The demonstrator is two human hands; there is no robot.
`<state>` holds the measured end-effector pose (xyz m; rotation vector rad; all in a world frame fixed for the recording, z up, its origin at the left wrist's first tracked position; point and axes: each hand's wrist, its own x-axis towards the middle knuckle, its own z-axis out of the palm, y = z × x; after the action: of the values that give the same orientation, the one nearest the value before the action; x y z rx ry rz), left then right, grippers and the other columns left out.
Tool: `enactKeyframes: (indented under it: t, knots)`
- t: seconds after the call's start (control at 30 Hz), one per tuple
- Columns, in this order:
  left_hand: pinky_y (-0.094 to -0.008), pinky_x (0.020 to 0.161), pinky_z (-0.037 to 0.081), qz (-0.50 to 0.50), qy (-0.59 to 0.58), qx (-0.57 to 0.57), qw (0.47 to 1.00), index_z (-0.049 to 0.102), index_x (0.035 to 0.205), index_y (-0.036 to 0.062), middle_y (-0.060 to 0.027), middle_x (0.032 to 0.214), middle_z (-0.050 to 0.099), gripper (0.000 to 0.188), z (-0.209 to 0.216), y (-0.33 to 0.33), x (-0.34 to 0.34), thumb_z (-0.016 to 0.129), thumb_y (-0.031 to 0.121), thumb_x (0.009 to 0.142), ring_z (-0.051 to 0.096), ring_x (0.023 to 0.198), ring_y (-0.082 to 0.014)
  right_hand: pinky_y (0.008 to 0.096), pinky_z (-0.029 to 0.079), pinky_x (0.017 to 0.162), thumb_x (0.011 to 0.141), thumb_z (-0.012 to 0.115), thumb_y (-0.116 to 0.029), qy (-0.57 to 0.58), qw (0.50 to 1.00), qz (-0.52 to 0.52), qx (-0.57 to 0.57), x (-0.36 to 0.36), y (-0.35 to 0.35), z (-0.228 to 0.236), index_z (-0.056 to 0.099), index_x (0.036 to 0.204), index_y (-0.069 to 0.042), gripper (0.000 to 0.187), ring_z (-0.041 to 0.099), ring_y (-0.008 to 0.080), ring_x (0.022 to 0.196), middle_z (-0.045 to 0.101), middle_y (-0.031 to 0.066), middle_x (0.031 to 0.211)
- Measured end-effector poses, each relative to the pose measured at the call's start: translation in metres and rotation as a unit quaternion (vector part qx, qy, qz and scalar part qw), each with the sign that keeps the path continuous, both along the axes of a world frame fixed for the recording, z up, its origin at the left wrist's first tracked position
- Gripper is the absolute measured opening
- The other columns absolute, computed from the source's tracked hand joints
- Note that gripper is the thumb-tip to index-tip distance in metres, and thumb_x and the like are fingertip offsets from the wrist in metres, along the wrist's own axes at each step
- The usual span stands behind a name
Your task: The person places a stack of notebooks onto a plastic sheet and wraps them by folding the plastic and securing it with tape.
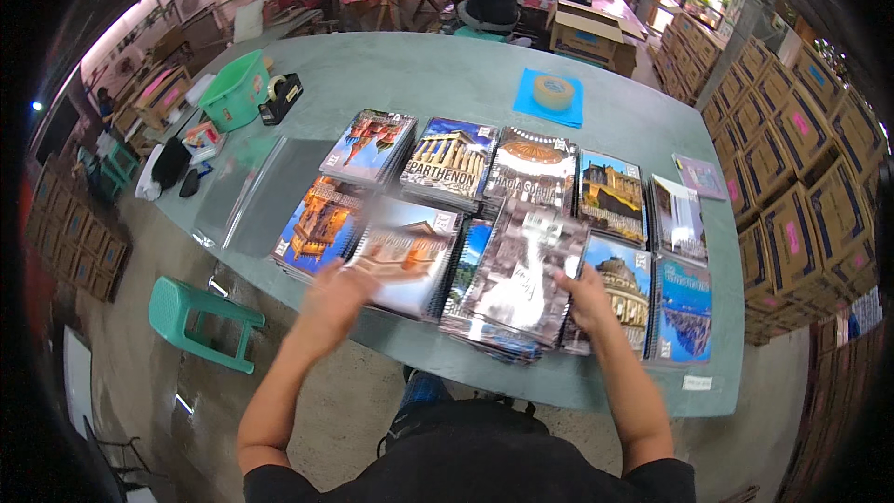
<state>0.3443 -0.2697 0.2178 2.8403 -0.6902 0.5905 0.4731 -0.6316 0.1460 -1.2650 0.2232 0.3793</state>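
Observation:
Spiral notebooks with photo covers lie in two rows of piles on the grey-green table. My right hand (587,299) grips the right edge of a notebook with a black-and-white cover (526,275), which is tilted above a pile of notebooks (484,340). At the lower left edge of a notebook with a pale building cover (405,259) is my left hand (340,303). Motion smears its fingers, so whether it grasps that notebook is unclear. Just beyond it is a blue-and-orange notebook (319,224). Right of my right hand is a domed-building notebook (619,284).
Clear plastic sheets (270,191) lie left of the piles. Behind them are a green basket (235,91) and a tape dispenser (281,100). A tape roll (553,92) rests on a blue packet. Stacked cartons (792,224) line the right side; a green stool (200,321) stands left.

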Motion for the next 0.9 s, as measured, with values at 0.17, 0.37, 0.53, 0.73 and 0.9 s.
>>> enactKeyframes:
  t: [0.17,0.37,0.53,0.73,0.9]
  knots:
    - [-0.0336,0.059,0.046,0.207,-0.07,-0.359,0.907,0.065,0.086,0.0028,-0.0129,0.07,0.062,0.019,0.096,-0.061,0.057,0.056,0.02,0.088,0.059,0.061,-0.0234,0.0349,0.051,0.082,0.081,0.059,0.003,0.024,0.999,0.041,0.024,0.003,-0.009,-0.005,0.044,0.115,0.001,0.037,0.059,0.0214,0.092,0.058,0.012,0.106]
    - [-0.0408,0.071,0.047,0.022,-0.083,-0.222,0.971,0.064,0.089,0.0038,-0.0189,0.086,0.062,0.032,-0.029,-0.118,0.223,0.063,0.035,0.08,0.059,0.08,-0.0343,0.0385,0.045,0.086,0.075,0.071,-0.016,0.066,0.985,0.056,0.152,0.019,-0.012,-0.022,0.042,0.117,0.0,0.053,0.055,0.0247,0.098,0.055,0.0158,0.11]
    - [-0.0428,0.077,0.047,0.302,0.141,-0.055,0.941,0.061,0.093,-0.0017,-0.0219,0.095,0.062,0.044,-0.05,-0.039,0.293,0.067,0.036,0.072,0.06,0.089,-0.0376,0.0344,0.036,0.095,0.069,0.075,-0.019,-0.105,0.99,0.036,-0.089,0.0,-0.014,-0.004,0.04,0.122,0.005,0.068,0.049,0.0256,0.108,0.053,0.0176,0.115]
    - [-0.0481,0.073,0.046,0.33,0.053,-0.113,0.936,0.058,0.099,0.0011,-0.0208,0.096,0.062,0.028,-0.058,-0.002,0.317,0.058,0.016,0.075,0.058,0.088,-0.0399,0.0367,0.048,0.085,0.065,0.072,-0.005,0.01,0.997,-0.082,0.003,-0.014,-0.115,0.034,0.043,0.121,0.001,0.063,0.059,0.0221,0.094,0.058,0.0137,0.106]
    - [-0.0431,0.079,0.046,-0.068,-0.031,-0.214,0.974,0.059,0.102,0.0049,-0.0107,0.096,0.065,0.028,-0.005,-0.11,0.259,0.051,-0.003,0.076,0.061,0.089,-0.0335,0.0353,0.049,0.084,0.076,0.065,-0.007,0.041,0.989,-0.142,0.019,-0.025,-0.137,0.007,0.045,0.119,0.001,0.048,0.06,0.0218,0.092,0.06,0.0121,0.103]
